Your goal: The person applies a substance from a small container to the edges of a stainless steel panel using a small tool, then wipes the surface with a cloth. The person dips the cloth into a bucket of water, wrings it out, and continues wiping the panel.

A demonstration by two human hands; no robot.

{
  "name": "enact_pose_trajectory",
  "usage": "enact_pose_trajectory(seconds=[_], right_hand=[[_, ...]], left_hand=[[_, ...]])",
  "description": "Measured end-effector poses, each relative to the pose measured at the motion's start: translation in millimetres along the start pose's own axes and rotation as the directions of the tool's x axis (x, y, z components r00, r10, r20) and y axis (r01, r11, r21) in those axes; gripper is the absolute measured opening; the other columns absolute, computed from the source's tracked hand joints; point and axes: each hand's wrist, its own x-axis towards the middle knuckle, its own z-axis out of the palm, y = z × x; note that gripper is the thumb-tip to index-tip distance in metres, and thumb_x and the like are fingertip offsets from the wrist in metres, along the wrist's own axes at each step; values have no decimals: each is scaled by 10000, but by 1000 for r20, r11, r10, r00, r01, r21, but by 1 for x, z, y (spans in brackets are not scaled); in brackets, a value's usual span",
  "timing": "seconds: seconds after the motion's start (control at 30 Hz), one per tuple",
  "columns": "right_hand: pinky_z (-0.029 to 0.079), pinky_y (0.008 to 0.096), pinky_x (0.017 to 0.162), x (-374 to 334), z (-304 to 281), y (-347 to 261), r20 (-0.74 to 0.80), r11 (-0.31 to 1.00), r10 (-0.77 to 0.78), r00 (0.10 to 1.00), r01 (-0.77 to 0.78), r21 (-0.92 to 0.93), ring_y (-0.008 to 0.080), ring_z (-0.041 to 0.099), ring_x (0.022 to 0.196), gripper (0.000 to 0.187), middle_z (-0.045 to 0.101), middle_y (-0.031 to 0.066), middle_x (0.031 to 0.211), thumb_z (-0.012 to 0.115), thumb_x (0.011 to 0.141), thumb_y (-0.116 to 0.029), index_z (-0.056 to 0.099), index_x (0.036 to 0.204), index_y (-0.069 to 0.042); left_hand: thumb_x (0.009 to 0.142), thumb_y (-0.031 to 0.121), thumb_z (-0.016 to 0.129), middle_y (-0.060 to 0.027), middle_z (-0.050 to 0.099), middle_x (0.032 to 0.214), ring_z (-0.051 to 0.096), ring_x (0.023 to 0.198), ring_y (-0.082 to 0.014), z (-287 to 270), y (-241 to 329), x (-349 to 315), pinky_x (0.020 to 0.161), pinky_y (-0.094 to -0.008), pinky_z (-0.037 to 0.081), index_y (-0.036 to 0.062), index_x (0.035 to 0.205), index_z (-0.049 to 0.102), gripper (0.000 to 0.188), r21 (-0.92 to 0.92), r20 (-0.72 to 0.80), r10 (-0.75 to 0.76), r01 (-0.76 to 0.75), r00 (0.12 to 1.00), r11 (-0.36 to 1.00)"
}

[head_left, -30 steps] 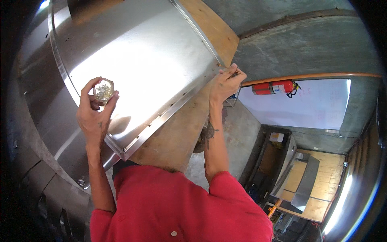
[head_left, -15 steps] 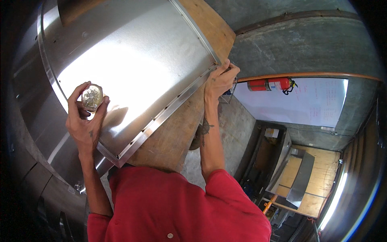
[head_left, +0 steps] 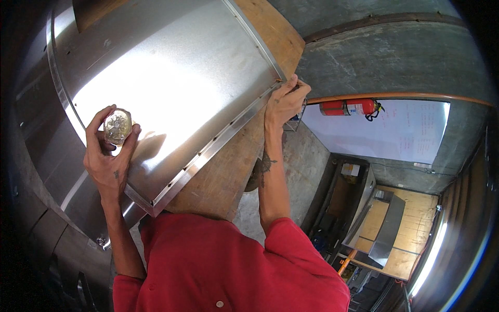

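My left hand [head_left: 107, 161] is closed around a clear plastic bottle [head_left: 118, 127], its moulded base turned up toward me and a pale yellowish tint inside. It is over the brightly lit part of a shiny sheet-metal panel [head_left: 208, 67], and a shadow falls beside it. The panel has a raised, folded rim [head_left: 208, 151] with small dark holes along it. At the panel's right corner, my right hand [head_left: 283, 104] is closed with fingers curled and thumb pressed in. What those fingers hold is hidden. A thin orange bit shows at the corner beside them.
Under the panel lies a wooden tabletop [head_left: 218, 182]. A red fire extinguisher [head_left: 338, 107] is in front of a whiteboard [head_left: 384, 135] on the right. Farther right are a dark open cabinet [head_left: 340, 197] and a bent metal sheet [head_left: 387, 229] on plywood [head_left: 416, 234].
The bottle in my left hand has tilted slightly, showing more of its side. My right hand has stayed nearly still at the panel's corner.
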Motion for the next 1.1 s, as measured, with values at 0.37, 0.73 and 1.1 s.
enact_pose_trajectory(seconds=[0.37, 0.73, 1.1], right_hand=[[504, 444, 653, 0, -1, -2, 4, 1000, 13, 1000, -13, 0, 325, 653, 712, 347, 639, 161, 771, 492, 1134, -321, 528, 983, -11], [494, 470, 585, 1, -1, -3, -14, 999, -38, 999, 38, -4, 392, 646, 692, 313, 595, 197, 803, 524, 1121, -258, 502, 960, 10], [525, 457, 611, 8, -11, -8, -9, 1000, 16, 1000, -16, -1, 435, 661, 756, 337, 627, 242, 887, 541, 1110, -293, 523, 1002, 25]], left_hand=[[850, 202, 889, -116, 735, 1240, 753, 1014, -205, -1, 0, 0, 829, -344, 649, 83, 1380, 616, 607, -11, 9, -13, 13, 1000, 1000], [845, 186, 891, -113, 732, 1257, 750, 1029, -199, -1, 0, 0, 844, -345, 646, 86, 1379, 620, 607, -40, 1, -23, 23, 1000, 999], [834, 181, 900, -123, 748, 1197, 760, 955, -195, -3, -1, 1, 759, -332, 644, 95, 1389, 619, 628, -34, 3, 2, -2, 1000, 999]])
